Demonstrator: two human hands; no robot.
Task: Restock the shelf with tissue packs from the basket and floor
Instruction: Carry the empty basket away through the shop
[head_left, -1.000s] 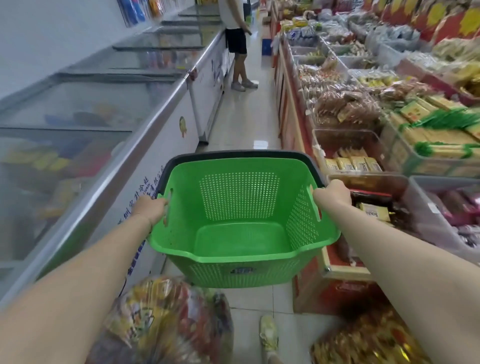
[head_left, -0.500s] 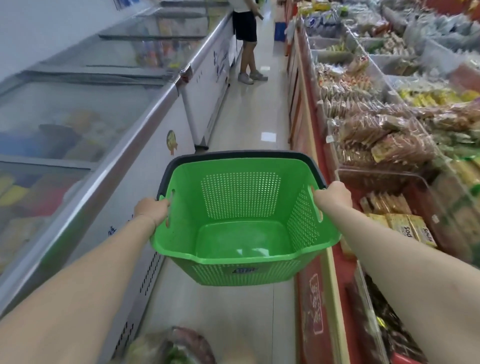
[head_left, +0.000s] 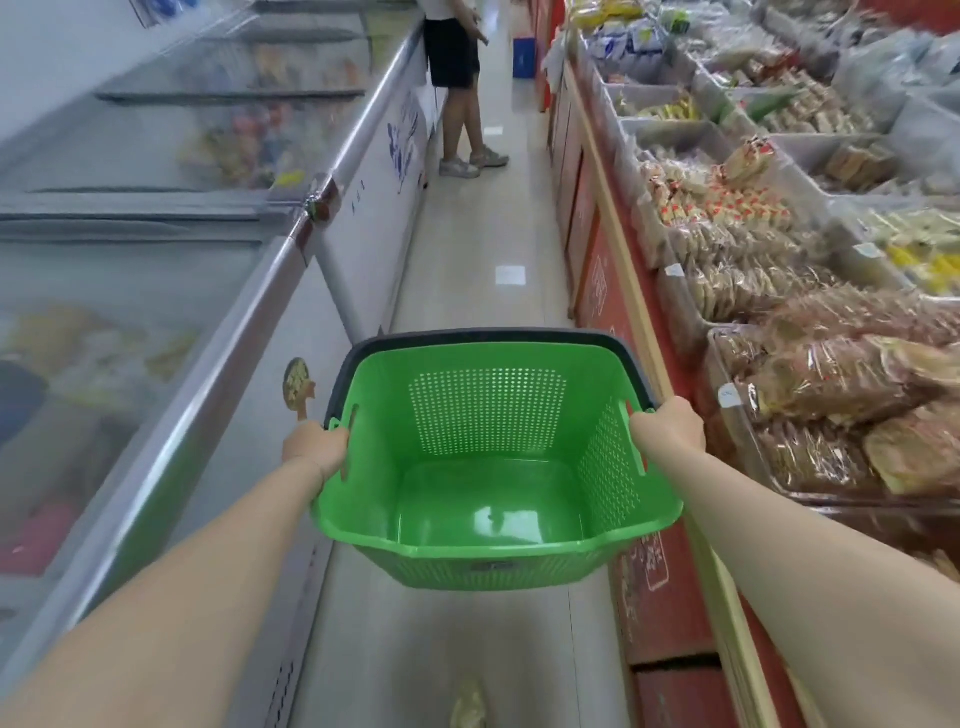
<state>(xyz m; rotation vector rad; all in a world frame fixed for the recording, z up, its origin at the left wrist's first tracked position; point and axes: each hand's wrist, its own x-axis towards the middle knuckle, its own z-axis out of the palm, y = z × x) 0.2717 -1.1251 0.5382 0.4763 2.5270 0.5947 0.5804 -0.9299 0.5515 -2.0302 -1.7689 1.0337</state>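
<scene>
Above the tiled aisle floor (head_left: 467, 291), between glass-topped freezers (head_left: 156, 260) and snack bins (head_left: 753, 234), the left hand (head_left: 314, 449) and right hand (head_left: 670, 434) hold the green basket (head_left: 488, 410), fingers curled round its side rims, another person (head_left: 457, 78) standing ahead.

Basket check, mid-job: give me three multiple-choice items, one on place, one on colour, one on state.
1. The freezers stand on which side of the basket? A left B right C behind
2. The basket's body is: A red B green C blue
3. The basket is: A full of tissue packs B empty C half full
Answers: 1 A, they line the person's left; 2 B, its walls are green; 3 B, its bottom is bare, while the left hand and right hand grip its sides.
</scene>
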